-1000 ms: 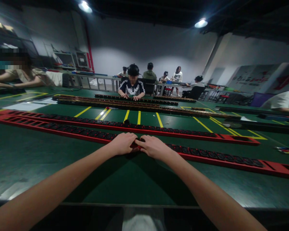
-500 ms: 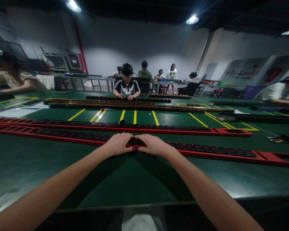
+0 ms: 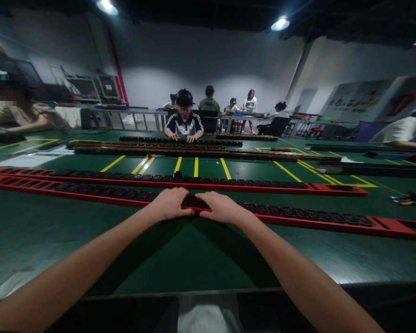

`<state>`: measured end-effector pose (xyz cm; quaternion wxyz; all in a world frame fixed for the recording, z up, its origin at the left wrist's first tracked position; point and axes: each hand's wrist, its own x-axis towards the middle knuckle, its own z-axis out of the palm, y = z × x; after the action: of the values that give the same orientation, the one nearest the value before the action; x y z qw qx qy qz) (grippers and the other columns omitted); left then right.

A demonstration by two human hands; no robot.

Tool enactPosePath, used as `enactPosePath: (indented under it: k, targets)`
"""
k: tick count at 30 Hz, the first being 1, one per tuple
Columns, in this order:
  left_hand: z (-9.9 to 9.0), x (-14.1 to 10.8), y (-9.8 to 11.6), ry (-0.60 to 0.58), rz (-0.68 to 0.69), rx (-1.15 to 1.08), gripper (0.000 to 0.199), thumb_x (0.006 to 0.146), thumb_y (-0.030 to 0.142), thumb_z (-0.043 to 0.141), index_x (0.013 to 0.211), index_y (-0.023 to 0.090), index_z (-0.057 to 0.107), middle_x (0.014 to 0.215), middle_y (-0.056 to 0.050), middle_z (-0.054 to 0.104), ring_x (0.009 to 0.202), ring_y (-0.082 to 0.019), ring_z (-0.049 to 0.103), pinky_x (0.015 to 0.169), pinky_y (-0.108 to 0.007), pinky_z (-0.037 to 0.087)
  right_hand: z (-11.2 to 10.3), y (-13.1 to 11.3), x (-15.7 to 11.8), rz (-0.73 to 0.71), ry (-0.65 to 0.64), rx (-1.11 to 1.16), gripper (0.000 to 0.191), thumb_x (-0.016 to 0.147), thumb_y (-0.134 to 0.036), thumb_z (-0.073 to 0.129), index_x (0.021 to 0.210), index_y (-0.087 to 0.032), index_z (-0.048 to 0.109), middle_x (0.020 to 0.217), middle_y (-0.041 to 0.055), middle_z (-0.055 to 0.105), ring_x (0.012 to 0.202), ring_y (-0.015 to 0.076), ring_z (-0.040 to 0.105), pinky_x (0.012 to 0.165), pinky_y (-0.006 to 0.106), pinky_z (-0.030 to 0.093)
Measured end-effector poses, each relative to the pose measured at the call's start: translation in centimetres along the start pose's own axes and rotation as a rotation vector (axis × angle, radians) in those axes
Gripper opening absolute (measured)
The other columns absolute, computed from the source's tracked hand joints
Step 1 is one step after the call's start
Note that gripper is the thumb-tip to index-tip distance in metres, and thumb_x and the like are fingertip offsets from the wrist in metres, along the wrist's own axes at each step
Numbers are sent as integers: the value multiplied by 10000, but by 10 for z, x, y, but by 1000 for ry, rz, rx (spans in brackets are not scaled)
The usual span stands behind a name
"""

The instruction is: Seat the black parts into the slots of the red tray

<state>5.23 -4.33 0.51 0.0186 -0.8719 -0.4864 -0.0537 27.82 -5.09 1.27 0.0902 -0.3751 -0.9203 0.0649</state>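
Observation:
A long red rail point(image 3: 393, 225) lies across the green table in front of me, set with a row of black socket-like inserts point(image 3: 312, 214). Near its middle, my left hand point(image 3: 169, 203) grips it, thumb along the near edge and fingers over the top. Just to the right, my right hand point(image 3: 219, 206) holds the same rail in a similar way. Between the two hands a short stretch of black inserts shows. What lies under the fingers is hidden. Behind it runs a second red rail point(image 3: 326, 189), also filled with black inserts.
Dark long strips point(image 3: 201, 150) lie farther back, beyond yellow tape lines point(image 3: 196, 167). A co-worker point(image 3: 183, 118) sits opposite with both hands on a strip. Other people sit left and right. Coloured wires point(image 3: 400, 200) lie at the right, white paper point(image 3: 24, 160) at the left.
My left hand has shifted slightly left and its fingers have lifted a little, so the gap between the hands is wider. My right hand stays nearly in place.

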Motion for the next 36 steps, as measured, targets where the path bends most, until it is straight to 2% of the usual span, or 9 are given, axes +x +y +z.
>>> enactPosePath:
  k: [5,9,15,23,27,36]
  targets:
    - [4,0,0,32,3,27,608,820,696,567,1119,169,604,1116,-142,685,1040,-327,656,871,-413,494,0,0,0,4,2,-10,614,888,-380,647,1441,-174,476,1315,149,615,1177,299,588,957,413,486]
    - [3,2,-3,-1,21,11,628,822,710,554,1139,169,595,1143,-142,682,1065,-332,651,883,-423,497,-2,-2,0,10,-13,-10,609,892,-371,639,1440,-162,478,1325,153,612,1192,307,582,966,426,485]
    - [4,5,-8,-20,50,-14,739,814,717,562,1289,151,537,1400,-193,566,1298,-348,532,1041,-447,432,-3,-2,0,20,-18,-1,602,891,-373,645,1433,-160,492,1346,161,603,1207,309,575,980,431,479]
    - [-1,6,-7,-37,22,-76,661,769,716,607,1199,214,584,1260,-127,665,1144,-325,637,916,-416,505,0,2,1,-16,0,-15,636,895,-389,640,1469,-182,458,1343,159,608,1216,305,576,984,436,481]
    - [0,5,-6,-12,21,-73,644,763,717,613,1168,216,597,1206,-121,687,1098,-314,656,904,-405,510,-2,1,-1,-12,-9,-23,625,885,-384,650,1452,-179,486,1356,155,601,1227,302,570,999,429,473]
    - [5,2,-4,46,36,-81,711,787,713,594,1285,207,590,1322,-139,647,1179,-325,628,966,-425,497,-5,-2,-1,-3,-27,-21,620,886,-371,643,1447,-161,488,1332,163,611,1197,307,578,990,438,478]
